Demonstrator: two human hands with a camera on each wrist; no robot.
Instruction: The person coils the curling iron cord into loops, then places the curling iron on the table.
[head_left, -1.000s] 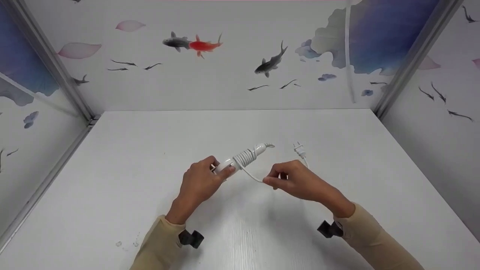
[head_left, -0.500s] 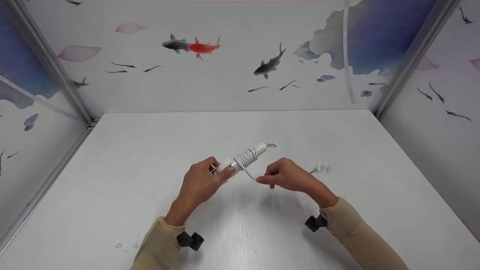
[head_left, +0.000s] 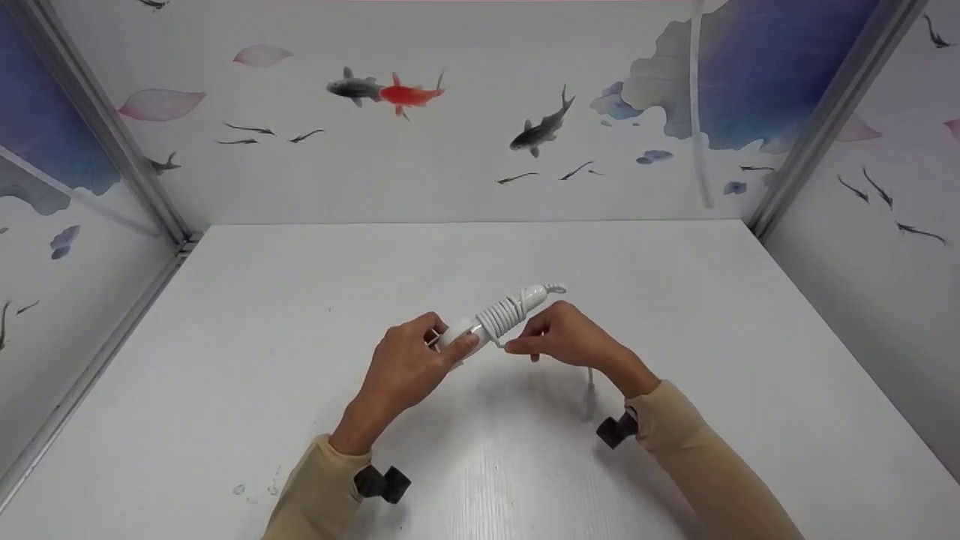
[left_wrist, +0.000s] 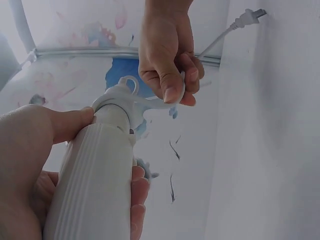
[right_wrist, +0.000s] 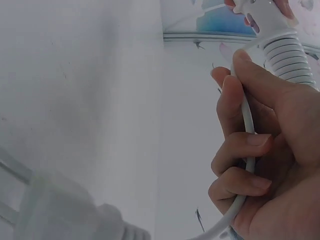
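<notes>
My left hand (head_left: 405, 364) grips a white rod-shaped electric appliance (head_left: 534, 295) around its thicker end, above the table. Several turns of its white cord (head_left: 501, 319) lie side by side around the handle. The appliance slants, its narrow end pointing up and right in the head view. Close beside it, my right hand (head_left: 566, 337) pinches the cord between thumb and forefinger. In the right wrist view, the other curled fingers also hold the cord (right_wrist: 248, 117) against the palm. The cord's free end has a two-pin plug (left_wrist: 247, 19), blurred and close in the right wrist view.
The white table (head_left: 262, 300) spreads beneath both hands. White panels printed with fish and petals, such as the back wall (head_left: 450, 165), stand on three sides, with metal posts (head_left: 832, 112) at the corners. Small black cameras (head_left: 382, 484) sit at the wrists.
My right hand has moved left, closer to the appliance, and the stretch of cord between them is shorter. The plug end has swung from beyond the right hand to its near side.
</notes>
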